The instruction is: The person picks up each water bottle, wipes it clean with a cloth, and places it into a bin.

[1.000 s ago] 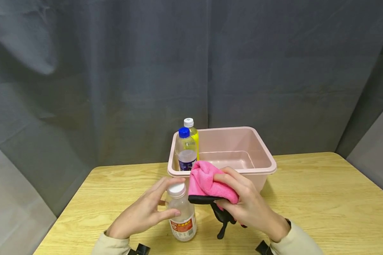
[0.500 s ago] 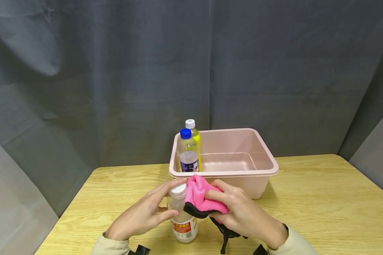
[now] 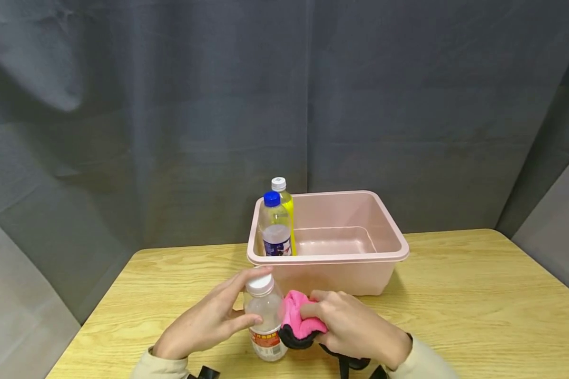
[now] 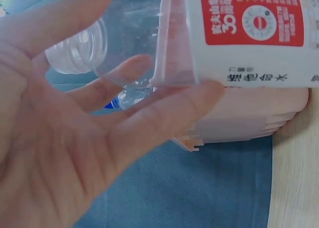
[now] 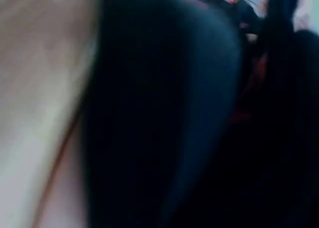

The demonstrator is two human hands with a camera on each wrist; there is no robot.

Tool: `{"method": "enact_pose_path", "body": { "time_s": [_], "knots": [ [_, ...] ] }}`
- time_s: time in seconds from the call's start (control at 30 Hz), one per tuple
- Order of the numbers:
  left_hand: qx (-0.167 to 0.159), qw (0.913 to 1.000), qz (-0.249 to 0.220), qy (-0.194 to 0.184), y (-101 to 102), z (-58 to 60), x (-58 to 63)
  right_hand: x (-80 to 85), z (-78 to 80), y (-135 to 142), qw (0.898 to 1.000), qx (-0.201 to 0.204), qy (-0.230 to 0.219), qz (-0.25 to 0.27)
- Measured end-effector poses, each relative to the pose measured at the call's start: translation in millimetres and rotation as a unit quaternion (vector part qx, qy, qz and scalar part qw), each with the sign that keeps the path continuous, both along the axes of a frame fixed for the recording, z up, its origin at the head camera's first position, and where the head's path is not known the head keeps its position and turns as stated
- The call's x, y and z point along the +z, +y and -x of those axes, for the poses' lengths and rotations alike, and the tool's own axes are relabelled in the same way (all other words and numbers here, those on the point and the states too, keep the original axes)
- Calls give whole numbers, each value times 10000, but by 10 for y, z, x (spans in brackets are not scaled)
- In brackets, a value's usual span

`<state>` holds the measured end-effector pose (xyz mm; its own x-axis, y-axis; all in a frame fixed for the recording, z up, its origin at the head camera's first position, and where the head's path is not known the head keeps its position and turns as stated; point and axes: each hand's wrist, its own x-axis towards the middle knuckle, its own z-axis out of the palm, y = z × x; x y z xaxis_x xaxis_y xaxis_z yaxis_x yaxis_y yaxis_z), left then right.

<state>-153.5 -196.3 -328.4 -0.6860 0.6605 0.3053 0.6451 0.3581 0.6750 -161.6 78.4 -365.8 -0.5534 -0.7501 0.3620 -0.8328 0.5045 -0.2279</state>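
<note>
A clear plastic bottle [image 3: 265, 305] with a white cap and a red-and-white label stands on the table in the head view. My left hand [image 3: 208, 318] holds its upper part, thumb on the near side and fingers behind. The left wrist view shows the thumb and fingers about the bottle [image 4: 134, 28] close up. My right hand [image 3: 351, 326] grips a bunched pink cloth [image 3: 296, 316] with a black edge, against the bottle's right side. Black material of the cloth hangs below that hand. In the right wrist view, the black side of the cloth [image 5: 149, 113] fills most of the picture, blurred.
Behind the hands stands a pale pink plastic basin [image 3: 327, 259]. At its left end are a blue-capped bottle [image 3: 275, 231] and a white-capped bottle with yellow [image 3: 287, 208]. The wooden table [image 3: 460, 295] ends at a dark grey curtain [image 3: 218, 131].
My right hand has brought the pink cloth down along the bottle's right side, from near the cap to near the label. My left hand and the bottle have stayed nearly still.
</note>
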Motion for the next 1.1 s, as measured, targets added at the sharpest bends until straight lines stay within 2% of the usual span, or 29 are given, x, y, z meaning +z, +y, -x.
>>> {"method": "enact_pose_path", "body": {
  "time_s": [0.13,0.2,0.33,0.5,0.67,0.77,0.87,0.97,1.03,1.1],
  "knots": [
    [-40,9999,-91,-107,5,1,-17,-141,-8,-52,9937,-208,-561,-952],
    [-31,9999,-89,-121,9,0,-22,-194,-13,-68,9904,-249,-718,-1153],
    [31,10000,-25,-44,11,0,-17,-218,-9,-63,9907,-288,-656,-1153],
    [89,10000,41,-18,12,-5,-4,-158,9,-39,9933,-261,-452,-1030],
    [161,9998,107,-96,15,-6,4,-24,1,5,9989,-191,350,-238],
    [199,9996,128,-125,19,-5,4,71,-19,20,9947,-95,836,587],
    [174,9998,97,-35,24,-3,-3,151,-34,11,9807,16,1178,1559],
    [129,9999,51,32,27,1,-14,196,-43,-24,9618,219,1130,2485],
    [100,9999,43,118,29,4,-19,203,-51,-52,9514,363,1041,2876],
    [82,9998,46,155,30,7,-18,199,-58,-76,9462,443,922,3070]
  ]
}}
